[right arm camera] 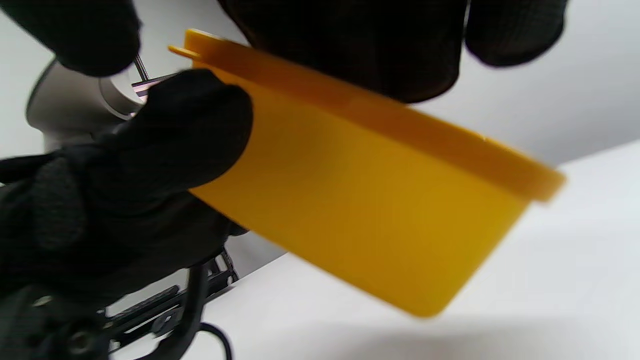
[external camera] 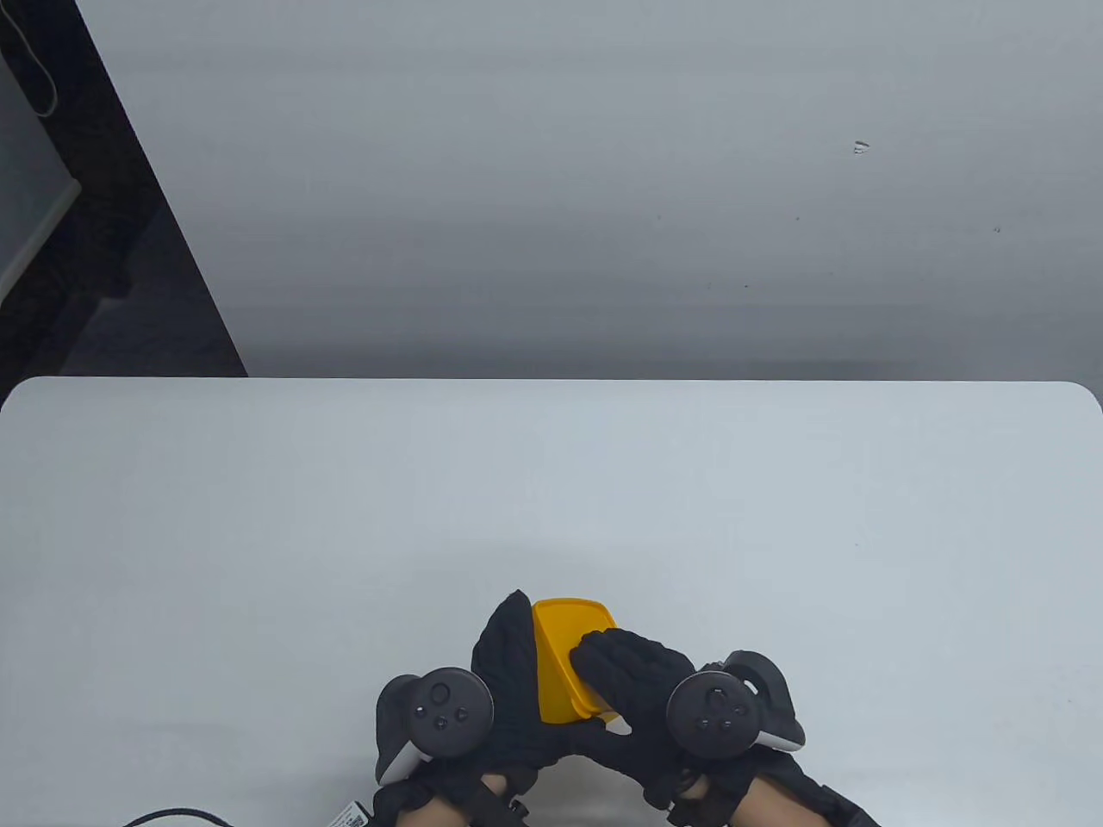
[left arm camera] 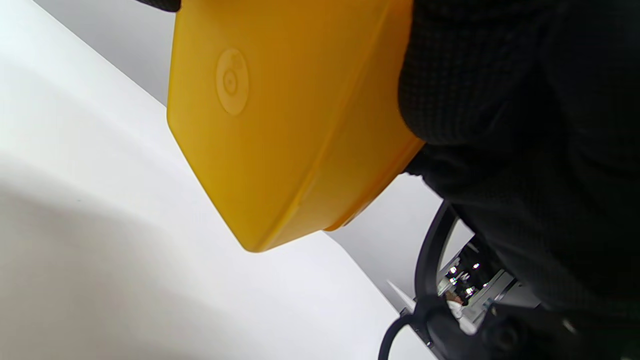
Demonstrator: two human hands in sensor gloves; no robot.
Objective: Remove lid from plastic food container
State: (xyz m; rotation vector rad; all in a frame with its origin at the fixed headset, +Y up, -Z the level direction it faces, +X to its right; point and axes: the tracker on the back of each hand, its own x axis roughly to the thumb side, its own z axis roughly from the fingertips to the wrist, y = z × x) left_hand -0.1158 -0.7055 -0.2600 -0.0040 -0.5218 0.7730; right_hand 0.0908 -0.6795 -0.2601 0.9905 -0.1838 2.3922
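Observation:
A yellow plastic food container (external camera: 564, 680) with its yellow lid (external camera: 569, 633) on is held tilted, just above the white table (external camera: 551, 482) near its front edge. My left hand (external camera: 510, 655) grips the container's body from the left; its underside (left arm camera: 270, 125) fills the left wrist view. My right hand (external camera: 616, 668) lies over the lid's right part, fingers on top. In the right wrist view the lid's rim (right arm camera: 400, 125) runs above the body (right arm camera: 360, 215), with my right fingers (right arm camera: 350, 50) over the rim and the left-hand fingers (right arm camera: 165, 135) on the body's end.
A black cable (external camera: 172, 814) lies at the table's front left edge. A grey wall (external camera: 551, 172) stands behind the table's far edge, with a dark gap at the far left.

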